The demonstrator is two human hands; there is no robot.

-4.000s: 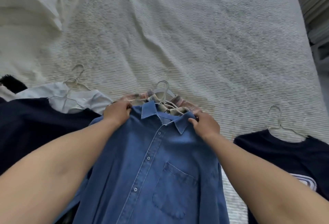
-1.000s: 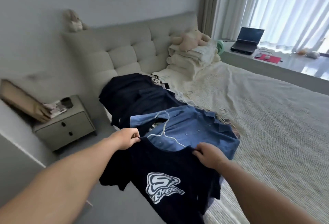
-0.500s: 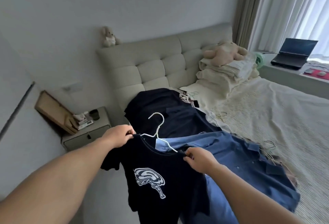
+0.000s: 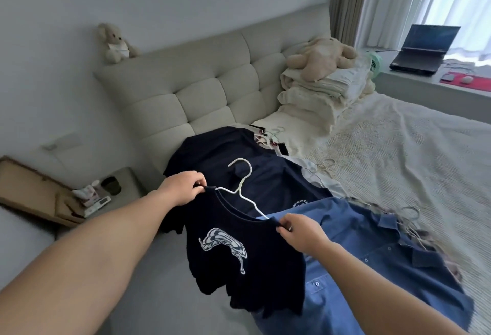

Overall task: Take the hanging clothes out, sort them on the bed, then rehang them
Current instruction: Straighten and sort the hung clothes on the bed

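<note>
Both hands, left hand (image 4: 183, 191) and right hand (image 4: 301, 232), pinch the light, limp navy T-shirt (image 4: 239, 252) at its shoulders, white hanger (image 4: 243, 188) between the fingers (image 4: 283, 224), likely the surest hold.

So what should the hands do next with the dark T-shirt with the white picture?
Probably lower it onto the other navy clothes. Left hand and right hand hold the navy T-shirt by its shoulders, on its white hanger, above them.

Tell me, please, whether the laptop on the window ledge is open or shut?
Open. The laptop has its screen raised upright behind the keyboard deck; whether the screen is powered on cannot be told.
</note>
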